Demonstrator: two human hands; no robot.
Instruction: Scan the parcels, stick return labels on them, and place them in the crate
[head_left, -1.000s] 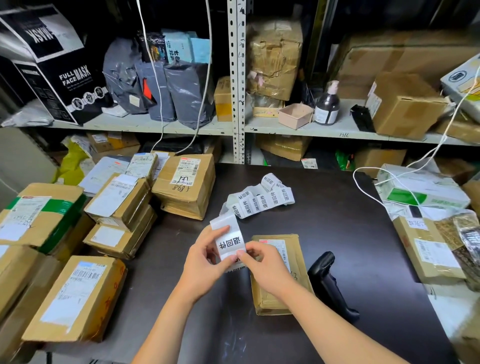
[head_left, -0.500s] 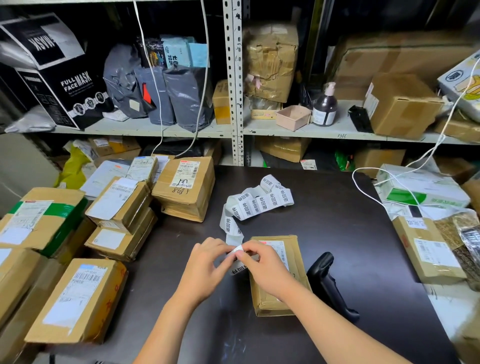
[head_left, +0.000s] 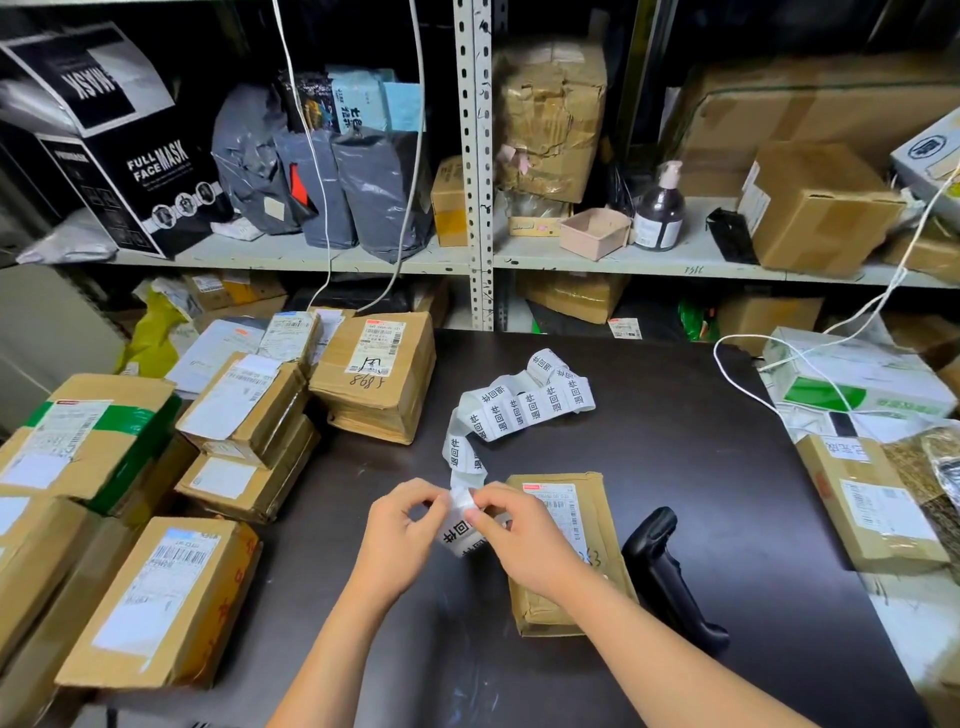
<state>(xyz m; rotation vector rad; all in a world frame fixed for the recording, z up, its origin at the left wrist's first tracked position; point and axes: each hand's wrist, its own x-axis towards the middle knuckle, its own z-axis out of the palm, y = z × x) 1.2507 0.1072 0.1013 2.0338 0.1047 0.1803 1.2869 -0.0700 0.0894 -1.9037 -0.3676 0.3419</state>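
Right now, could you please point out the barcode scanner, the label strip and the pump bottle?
barcode scanner (head_left: 670, 577): head view, on its handle.
label strip (head_left: 524, 410): head view, on its middle fold.
pump bottle (head_left: 658, 221): head view, on its dark body.

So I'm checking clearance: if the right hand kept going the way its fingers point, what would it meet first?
Most likely the left hand: the right hand points left across the label strip pinched between them, almost touching.

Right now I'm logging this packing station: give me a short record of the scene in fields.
Left hand: pinching the label strip
Right hand: pinching the same strip end
Label strip: loose coil on the dark table
Parcel: flat under the hands, no return label visible on it
Scanner: lying right of the parcel
Crate: not in view
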